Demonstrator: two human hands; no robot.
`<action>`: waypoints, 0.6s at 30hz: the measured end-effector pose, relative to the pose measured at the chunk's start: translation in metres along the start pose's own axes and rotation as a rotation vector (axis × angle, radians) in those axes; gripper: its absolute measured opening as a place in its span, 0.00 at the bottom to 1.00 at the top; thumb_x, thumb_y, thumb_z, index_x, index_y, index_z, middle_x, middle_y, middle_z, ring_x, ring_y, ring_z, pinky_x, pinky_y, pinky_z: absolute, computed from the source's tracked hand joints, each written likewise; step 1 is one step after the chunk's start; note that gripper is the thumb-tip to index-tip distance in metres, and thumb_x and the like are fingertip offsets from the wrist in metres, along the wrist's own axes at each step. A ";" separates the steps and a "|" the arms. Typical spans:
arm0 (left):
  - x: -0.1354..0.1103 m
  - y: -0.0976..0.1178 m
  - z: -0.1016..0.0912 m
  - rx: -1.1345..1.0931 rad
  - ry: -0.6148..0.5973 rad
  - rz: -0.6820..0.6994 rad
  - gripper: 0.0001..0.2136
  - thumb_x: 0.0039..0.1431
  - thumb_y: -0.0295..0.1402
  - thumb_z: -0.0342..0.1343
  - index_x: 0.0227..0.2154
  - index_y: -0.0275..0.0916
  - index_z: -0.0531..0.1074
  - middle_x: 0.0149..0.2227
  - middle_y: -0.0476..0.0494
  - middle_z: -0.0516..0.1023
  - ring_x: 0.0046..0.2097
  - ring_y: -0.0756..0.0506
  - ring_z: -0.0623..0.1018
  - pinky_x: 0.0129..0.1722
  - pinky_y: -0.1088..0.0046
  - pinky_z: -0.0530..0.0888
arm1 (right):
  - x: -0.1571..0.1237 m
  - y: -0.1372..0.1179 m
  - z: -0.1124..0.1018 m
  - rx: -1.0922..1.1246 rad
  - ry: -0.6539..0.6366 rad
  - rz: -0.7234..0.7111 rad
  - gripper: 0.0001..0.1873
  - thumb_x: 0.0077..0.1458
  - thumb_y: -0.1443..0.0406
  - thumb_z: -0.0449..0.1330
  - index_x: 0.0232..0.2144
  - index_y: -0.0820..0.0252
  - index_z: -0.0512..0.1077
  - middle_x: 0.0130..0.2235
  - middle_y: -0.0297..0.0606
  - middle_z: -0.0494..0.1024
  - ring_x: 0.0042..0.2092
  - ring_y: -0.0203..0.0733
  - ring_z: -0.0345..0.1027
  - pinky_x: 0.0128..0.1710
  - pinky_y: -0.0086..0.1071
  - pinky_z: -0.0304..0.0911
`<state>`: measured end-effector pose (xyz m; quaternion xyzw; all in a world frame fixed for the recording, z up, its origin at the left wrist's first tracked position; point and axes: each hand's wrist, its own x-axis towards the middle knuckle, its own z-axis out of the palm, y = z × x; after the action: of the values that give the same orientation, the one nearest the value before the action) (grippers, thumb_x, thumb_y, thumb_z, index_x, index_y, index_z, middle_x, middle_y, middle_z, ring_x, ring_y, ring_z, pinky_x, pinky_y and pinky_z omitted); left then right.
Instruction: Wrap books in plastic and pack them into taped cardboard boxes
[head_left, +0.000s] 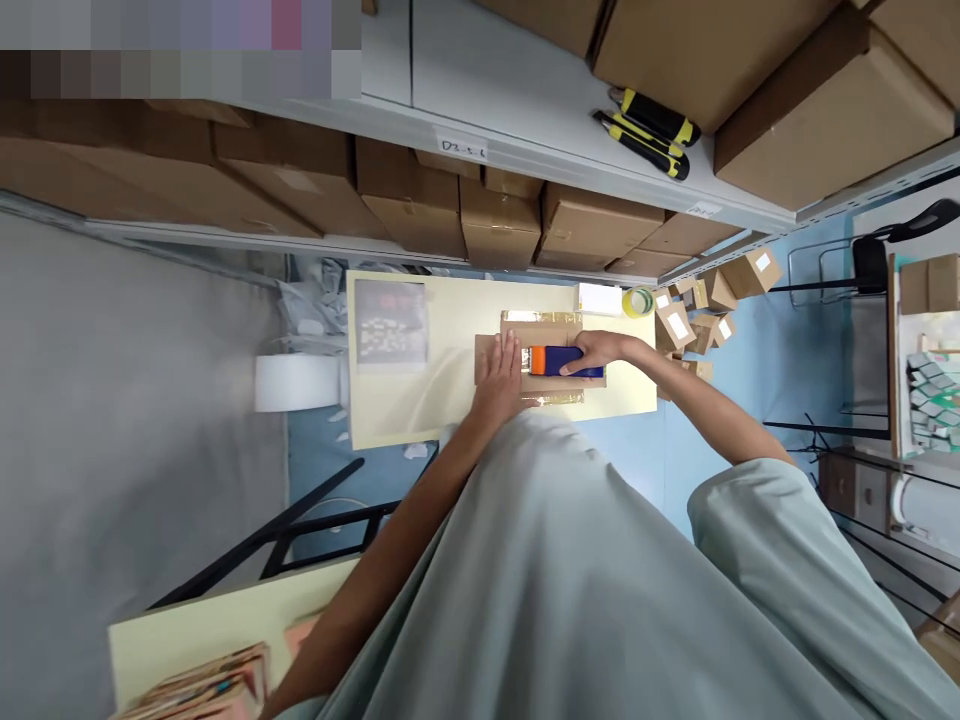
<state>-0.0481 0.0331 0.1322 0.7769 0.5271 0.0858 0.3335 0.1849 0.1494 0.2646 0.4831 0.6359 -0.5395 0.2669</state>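
An opened-out cardboard box (pixel 487 345), its flaps edged with shiny tape, lies on the pale yellow table (pixel 450 400). On the cardboard rests a dark blue oblong item (pixel 559 361) with an orange band and a pale left end; its exact kind I cannot make out. My right hand (pixel 596 349) grips its right part, thumb on the near side and fingers on the far side. Flat on the cardboard's left part lies my left hand (pixel 501 378), fingers stretched out, close to the item's pale end and holding nothing.
A clear plastic sheet or bag (pixel 390 325) lies at the table's left. At the back right are a white box (pixel 598 299) and a tape roll (pixel 637 302). Shelving with cartons (pixel 499 220) and box cutters (pixel 649 130) overhangs the far side. Small boxes (pixel 675 325) are piled right.
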 end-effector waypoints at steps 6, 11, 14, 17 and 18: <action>0.005 0.003 0.007 0.162 -0.022 -0.090 0.51 0.70 0.49 0.59 0.80 0.23 0.39 0.82 0.21 0.36 0.82 0.25 0.40 0.79 0.38 0.44 | 0.001 0.001 0.003 -0.125 -0.025 0.009 0.35 0.54 0.34 0.68 0.27 0.61 0.80 0.25 0.35 0.77 0.28 0.39 0.67 0.31 0.32 0.59; 0.006 0.010 0.003 0.237 -0.082 -0.147 0.48 0.72 0.47 0.57 0.81 0.25 0.39 0.82 0.20 0.36 0.83 0.27 0.41 0.78 0.38 0.49 | -0.002 0.014 -0.002 -0.182 -0.011 -0.020 0.37 0.50 0.33 0.71 0.31 0.63 0.81 0.28 0.37 0.79 0.32 0.43 0.72 0.33 0.33 0.60; 0.007 0.011 -0.001 0.259 -0.112 -0.173 0.48 0.72 0.45 0.57 0.81 0.27 0.37 0.81 0.20 0.36 0.82 0.27 0.42 0.77 0.37 0.51 | -0.020 0.044 -0.009 -0.046 -0.107 0.002 0.38 0.51 0.33 0.70 0.35 0.64 0.81 0.29 0.39 0.81 0.33 0.44 0.76 0.37 0.33 0.65; 0.008 0.013 -0.003 0.281 -0.138 -0.197 0.49 0.71 0.46 0.57 0.81 0.24 0.37 0.81 0.18 0.36 0.82 0.26 0.44 0.77 0.37 0.51 | -0.049 0.091 -0.017 0.082 -0.171 0.052 0.39 0.49 0.31 0.70 0.35 0.63 0.80 0.30 0.42 0.83 0.33 0.43 0.77 0.38 0.33 0.68; 0.009 0.013 -0.004 0.289 -0.146 -0.205 0.50 0.71 0.47 0.57 0.80 0.24 0.37 0.81 0.17 0.36 0.82 0.25 0.44 0.77 0.37 0.51 | -0.060 0.108 -0.020 0.105 -0.172 0.070 0.39 0.48 0.31 0.71 0.34 0.62 0.80 0.30 0.42 0.84 0.33 0.43 0.78 0.38 0.34 0.69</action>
<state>-0.0360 0.0395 0.1410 0.7631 0.5846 -0.0820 0.2629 0.3091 0.1432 0.2750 0.4703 0.5640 -0.6019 0.3135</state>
